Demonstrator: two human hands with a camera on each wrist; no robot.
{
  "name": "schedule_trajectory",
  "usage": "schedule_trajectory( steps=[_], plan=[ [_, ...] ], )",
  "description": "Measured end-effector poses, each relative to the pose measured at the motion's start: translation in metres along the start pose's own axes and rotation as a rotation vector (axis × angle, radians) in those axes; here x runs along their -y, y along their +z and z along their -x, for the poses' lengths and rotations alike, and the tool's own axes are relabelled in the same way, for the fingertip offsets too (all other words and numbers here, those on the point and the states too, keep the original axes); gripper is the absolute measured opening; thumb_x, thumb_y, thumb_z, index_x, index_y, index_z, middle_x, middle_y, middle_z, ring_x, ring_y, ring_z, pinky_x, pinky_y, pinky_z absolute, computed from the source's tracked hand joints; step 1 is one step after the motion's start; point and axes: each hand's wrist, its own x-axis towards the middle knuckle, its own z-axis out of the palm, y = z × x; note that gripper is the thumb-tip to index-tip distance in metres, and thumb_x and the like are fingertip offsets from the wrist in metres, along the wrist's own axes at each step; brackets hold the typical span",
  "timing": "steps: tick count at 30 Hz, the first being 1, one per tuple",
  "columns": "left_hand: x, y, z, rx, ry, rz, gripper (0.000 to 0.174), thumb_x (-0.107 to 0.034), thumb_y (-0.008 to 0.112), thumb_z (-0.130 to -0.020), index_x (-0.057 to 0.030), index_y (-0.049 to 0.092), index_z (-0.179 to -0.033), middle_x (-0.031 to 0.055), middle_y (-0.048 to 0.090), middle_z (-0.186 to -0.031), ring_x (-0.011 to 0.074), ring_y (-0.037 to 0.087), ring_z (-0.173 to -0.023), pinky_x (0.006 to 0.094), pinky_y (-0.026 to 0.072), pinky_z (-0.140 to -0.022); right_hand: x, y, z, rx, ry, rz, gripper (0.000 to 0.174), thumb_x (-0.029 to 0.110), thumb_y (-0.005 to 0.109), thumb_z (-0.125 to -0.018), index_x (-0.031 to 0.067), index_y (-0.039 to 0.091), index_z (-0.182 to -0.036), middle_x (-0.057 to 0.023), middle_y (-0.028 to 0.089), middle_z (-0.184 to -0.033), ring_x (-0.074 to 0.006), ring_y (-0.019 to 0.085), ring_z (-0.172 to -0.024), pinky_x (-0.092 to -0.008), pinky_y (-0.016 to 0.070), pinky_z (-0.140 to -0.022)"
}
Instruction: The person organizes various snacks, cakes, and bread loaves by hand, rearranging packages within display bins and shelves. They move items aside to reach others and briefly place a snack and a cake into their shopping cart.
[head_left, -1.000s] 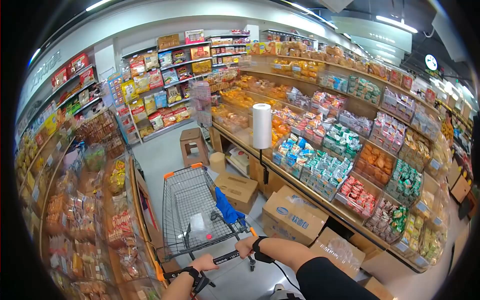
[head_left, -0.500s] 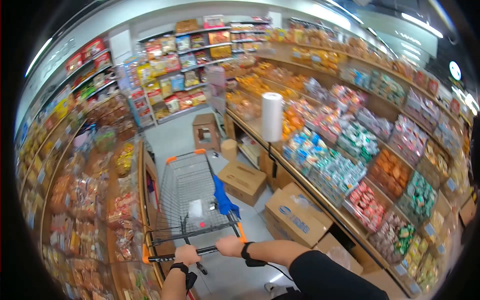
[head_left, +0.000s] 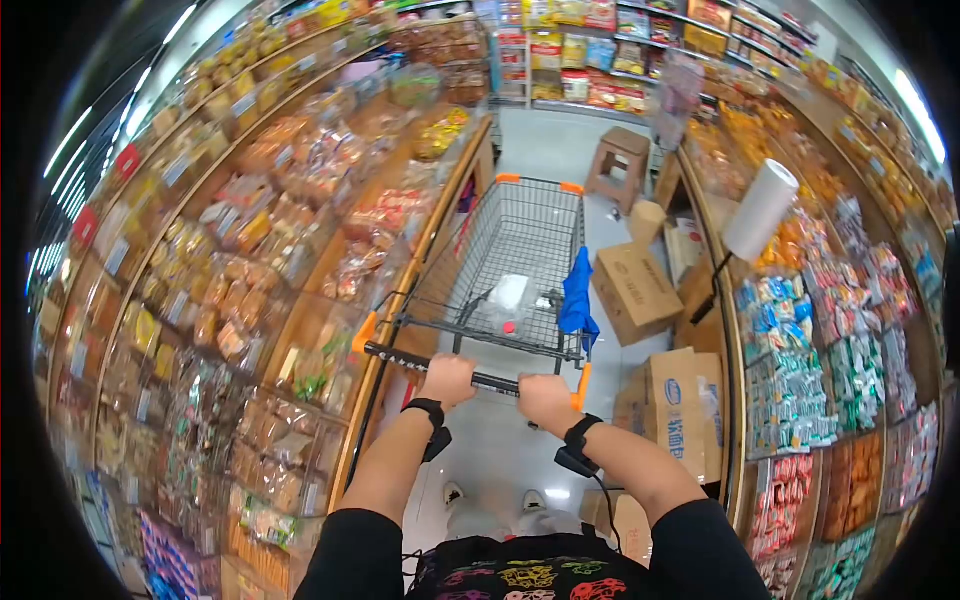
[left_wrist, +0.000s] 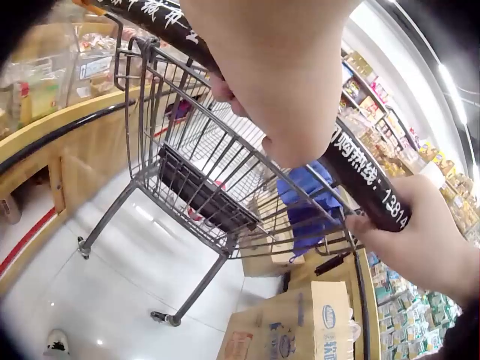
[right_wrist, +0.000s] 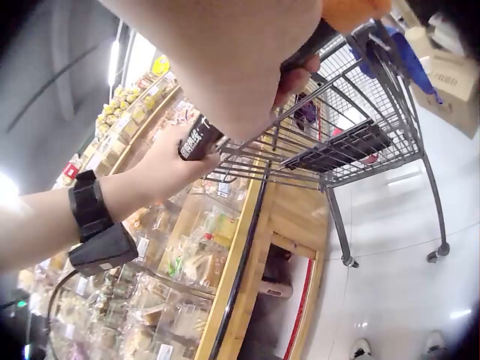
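Both hands grip the black handle (head_left: 495, 384) of a wire shopping cart (head_left: 520, 240) in the head view. The left hand (head_left: 448, 380) is wrapped round the handle's middle, and the right hand (head_left: 546, 401) holds it close to the orange right end. A clear package with a white label (head_left: 512, 297) lies in the cart beside a small red item (head_left: 509, 327). A blue cloth or umbrella (head_left: 578, 300) hangs on the cart's right side. In the left wrist view, the left hand's fingers (left_wrist: 236, 105) curl under the handle.
Bins of packaged snacks (head_left: 290, 220) line the left, with more bins (head_left: 790, 370) on the right. A brown stool (head_left: 618, 165), cardboard boxes (head_left: 636, 290) and a bag roll (head_left: 761, 210) stand along the right side. Grey floor (head_left: 540, 135) runs ahead between the counters.
The head view has swung rightward across the scene, so the cart and hands appear further right and the cart points more straight ahead. Both hands still hold the handle.
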Motion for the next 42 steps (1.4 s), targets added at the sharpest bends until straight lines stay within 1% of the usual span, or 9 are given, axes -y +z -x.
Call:
schedule_trajectory(
  steps=[5, 11, 13, 14, 16, 25, 34, 38, 42],
  plan=[
    [-0.004, -0.011, 0.031, -0.07, -0.109, -0.001, 0.055, -0.023, 0.072, -0.061, -0.0101, 0.054, -0.112, 0.0172, 0.054, -0.119, 0.0286, 0.048, -0.116, 0.0427, 0.0376, -0.094, 0.007, 0.006, -0.026, 0.085, 0.073, 0.075, 0.026, 0.03, 0.064, -0.072, 0.0058, 0.066, -0.084, -0.0166, 0.067, -0.077, -0.0331, 0.067, -0.073, -0.0432, 0.0535, -0.066],
    [0.083, -0.072, 0.165, -0.11, -0.062, 0.309, 0.058, -0.03, 0.065, -0.079, -0.0062, 0.046, -0.129, 0.0176, 0.051, -0.123, 0.0355, 0.047, -0.117, 0.0477, 0.0404, -0.093, -0.044, 0.027, -0.067, 0.272, -0.09, 0.022, 0.066, 0.065, 0.062, -0.07, 0.0011, 0.069, -0.085, -0.0191, 0.066, -0.073, -0.0358, 0.066, -0.075, -0.0418, 0.0512, -0.062],
    [0.119, -0.141, 0.245, -0.055, -0.367, 0.292, 0.052, -0.029, 0.062, -0.081, -0.0055, 0.049, -0.126, 0.0187, 0.054, -0.118, 0.0362, 0.051, -0.11, 0.0459, 0.043, -0.091, -0.119, 0.087, -0.099, 0.303, -0.153, -0.136, 0.051, 0.047, 0.074, -0.071, 0.0008, 0.066, -0.09, -0.0103, 0.064, -0.063, -0.0226, 0.063, -0.056, -0.0339, 0.0489, -0.051],
    [0.131, -0.167, 0.281, 0.049, -0.53, 0.359, 0.046, -0.029, 0.06, -0.084, -0.0048, 0.052, -0.123, 0.0198, 0.058, -0.112, 0.0369, 0.055, -0.104, 0.044, 0.0455, -0.088, -0.116, 0.082, -0.094, 0.203, -0.051, -0.163, 0.065, 0.054, 0.074, -0.066, 0.0015, 0.064, -0.103, -0.0212, 0.066, -0.096, -0.0346, 0.064, -0.088, -0.0446, 0.0495, -0.077],
    [0.167, -0.187, 0.377, -0.308, -0.568, 0.325, 0.037, -0.03, 0.057, -0.086, -0.0038, 0.058, -0.112, 0.0193, 0.062, -0.1, 0.0377, 0.059, -0.091, 0.0432, 0.0481, -0.081, -0.172, 0.101, -0.105, 0.348, -0.07, -0.466, 0.045, 0.03, 0.058, -0.088, 0.0098, 0.051, -0.127, -0.0081, 0.059, -0.072, -0.0139, 0.052, -0.06, -0.0289, 0.0451, -0.055],
    [0.175, -0.308, 0.657, -0.715, -1.1, 0.17, 0.021, -0.019, 0.061, -0.086, -0.0039, 0.064, -0.101, 0.0128, 0.067, -0.089, 0.0223, 0.065, -0.081, 0.0317, 0.0506, -0.073, 0.282, -0.168, -0.152, -0.142, -0.58, 0.225, 0.048, 0.024, 0.078, -0.068, 0.0035, 0.059, -0.107, -0.0161, 0.063, -0.094, -0.0357, 0.06, -0.088, -0.0381, 0.048, -0.078],
    [0.01, -0.435, 0.621, -0.144, -0.468, 0.408, 0.035, -0.026, 0.07, -0.079, -0.0029, 0.062, -0.103, 0.0132, 0.065, -0.096, 0.0298, 0.064, -0.083, 0.039, 0.0506, -0.072, 0.595, -0.268, -0.12, 1.239, -1.87, 0.234, 0.034, 0.024, 0.059, -0.091, 0.004, 0.057, -0.118, -0.0134, 0.063, -0.104, -0.0283, 0.061, -0.097, -0.0357, 0.0487, -0.083],
    [0.034, -0.453, 0.628, -0.299, -0.486, 0.549, 0.034, -0.028, 0.069, -0.081, -0.0053, 0.064, -0.106, 0.0109, 0.066, -0.095, 0.0294, 0.062, -0.084, 0.0375, 0.0494, -0.072, 0.721, -0.262, -0.179, 0.4, -1.776, 0.196, 0.024, 0.028, 0.065, -0.082, 0.0074, 0.064, -0.094, -0.0119, 0.066, -0.079, -0.0297, 0.064, -0.075, -0.0381, 0.0505, -0.066],
    [0.118, -0.444, 0.652, -0.624, -1.216, -0.366, 0.013, -0.017, 0.063, -0.08, -0.0062, 0.064, -0.087, 0.0111, 0.062, -0.079, 0.0306, 0.06, -0.075, 0.0396, 0.0484, -0.066, 0.851, -0.167, -0.266, 0.246, -1.836, 0.246, 0.02, 0.023, 0.064, -0.079, 0.005, 0.064, -0.088, -0.0137, 0.065, -0.076, -0.0279, 0.064, -0.071, -0.0366, 0.0502, -0.065]
  ],
)
